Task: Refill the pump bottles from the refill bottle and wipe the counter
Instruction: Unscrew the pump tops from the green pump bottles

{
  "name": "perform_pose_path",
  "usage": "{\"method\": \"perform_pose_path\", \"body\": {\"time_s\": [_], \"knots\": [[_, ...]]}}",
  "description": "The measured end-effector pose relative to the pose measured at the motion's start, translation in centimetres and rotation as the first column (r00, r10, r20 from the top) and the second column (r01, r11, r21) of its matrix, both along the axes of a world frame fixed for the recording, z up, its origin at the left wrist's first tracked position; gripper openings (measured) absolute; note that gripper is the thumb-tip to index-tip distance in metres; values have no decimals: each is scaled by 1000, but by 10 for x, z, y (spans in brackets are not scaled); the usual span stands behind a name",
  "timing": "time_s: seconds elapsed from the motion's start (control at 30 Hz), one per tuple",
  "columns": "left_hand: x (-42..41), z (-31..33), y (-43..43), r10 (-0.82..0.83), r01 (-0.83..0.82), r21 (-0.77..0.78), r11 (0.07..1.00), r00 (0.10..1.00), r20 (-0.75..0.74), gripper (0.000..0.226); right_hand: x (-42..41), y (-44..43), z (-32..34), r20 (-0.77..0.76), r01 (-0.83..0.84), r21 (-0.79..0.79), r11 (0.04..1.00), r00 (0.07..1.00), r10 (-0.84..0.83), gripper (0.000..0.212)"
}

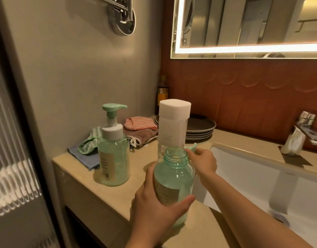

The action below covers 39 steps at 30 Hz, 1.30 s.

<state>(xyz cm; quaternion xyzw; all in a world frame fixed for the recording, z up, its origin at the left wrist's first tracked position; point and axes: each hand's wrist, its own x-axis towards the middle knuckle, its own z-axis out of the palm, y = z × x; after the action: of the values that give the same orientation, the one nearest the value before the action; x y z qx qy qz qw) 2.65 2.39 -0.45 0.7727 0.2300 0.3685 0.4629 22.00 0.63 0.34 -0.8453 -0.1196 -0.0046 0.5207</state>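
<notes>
My left hand [154, 204] grips a green see-through pump bottle [173, 181] with its neck open and no pump on it, held near the counter's front edge. Behind that bottle my right hand [202, 162] holds the mint-green pump head [193, 147], mostly hidden, low over the counter. A second green pump bottle [113, 154] with its pump fitted stands to the left. The tall clear refill bottle [173, 129] with a white cap stands upright just behind the open bottle. Folded cloths [136, 129] lie at the back left of the beige counter [86, 178].
A stack of dark plates [202, 129] sits at the back beside the cloths, with a dark bottle [162, 93] in the corner. The white sink basin [261, 183] fills the right, with a chrome tap [297, 135] behind it. A lit mirror hangs above.
</notes>
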Motion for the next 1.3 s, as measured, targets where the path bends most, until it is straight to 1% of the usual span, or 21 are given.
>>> {"method": "perform_pose_path", "body": {"time_s": [0.07, 0.13, 0.27, 0.3, 0.37, 0.47, 0.5, 0.57, 0.63, 0.73, 0.83, 1.03, 1.17, 1.2, 1.23, 1.27, 1.3], "knots": [[0, 1, 0, 7, -7, -4, 1000, 1000, -14, 87, 3, 2, 0, 61, -22, -65, 998, 998, 26, 43], [0, 2, 1, 13, -13, -4, 1000, 999, -34, 86, 5, 3, -1, 118, -86, -120, 989, 988, 101, 46], [-2, 5, 0, 25, -26, -3, 1000, 998, -55, 91, 4, -7, 1, 79, -165, -142, 976, 981, 177, 70], [-2, 6, 0, 24, -25, -13, 1000, 998, -55, 94, 3, -11, 4, 67, -177, -127, 976, 980, 187, 75], [-3, 7, -1, 23, -24, -20, 1000, 998, -52, 99, 1, -20, 12, 43, -210, -74, 975, 976, 214, 77], [-4, 7, -1, 16, -17, -29, 999, 999, -51, 111, -5, -34, 35, 47, -286, 68, 956, 958, 283, 79], [-4, 7, -1, 15, -17, -31, 999, 999, -51, 115, -9, -39, 46, 79, -306, 120, 945, 951, 298, 78], [-3, 6, -1, 24, -25, -24, 999, 999, -48, 114, -22, -49, 71, 170, -357, 201, 912, 930, 327, 75], [-1, 4, -1, 41, -42, -7, 999, 997, -58, 114, -34, -60, 95, 243, -444, 205, 872, 886, 394, 71], [2, 0, 1, 87, -84, 32, 996, 991, -97, 118, -51, -80, 125, 320, -553, 111, 826, 806, 498, 64], [5, -3, 3, 129, -122, 78, 989, 987, -99, 118, -64, -95, 142, 378, -591, -1, 807, 747, 547, 59], [12, -7, 6, 197, -174, 188, 967, 974, -110, 116, -88, -113, 151, 494, -555, -275, 785, 619, 611, 48], [17, -6, 6, 238, -202, 227, 953, 960, -147, 126, -106, -118, 154, 548, -483, -407, 775, 549, 631, 58], [16, -6, 4, 235, -202, 223, 954, 963, -133, 127, -111, -119, 154, 557, -472, -433, 768, 531, 639, 59], [16, -6, 3, 220, -202, 206, 958, 973, -72, 125, -115, -120, 154, 561, -469, -452, 759, 512, 650, 59], [13, -5, 2, 216, -219, 178, 959, 976, 34, 120, -120, -122, 155, 561, -478, -463, 746, 494, 664, 58], [11, -5, 3, 236, -260, 145, 955, 958, 159, 114, -124, -123, 155, 555, -490, -474, 731, 478, 681, 58]]}}
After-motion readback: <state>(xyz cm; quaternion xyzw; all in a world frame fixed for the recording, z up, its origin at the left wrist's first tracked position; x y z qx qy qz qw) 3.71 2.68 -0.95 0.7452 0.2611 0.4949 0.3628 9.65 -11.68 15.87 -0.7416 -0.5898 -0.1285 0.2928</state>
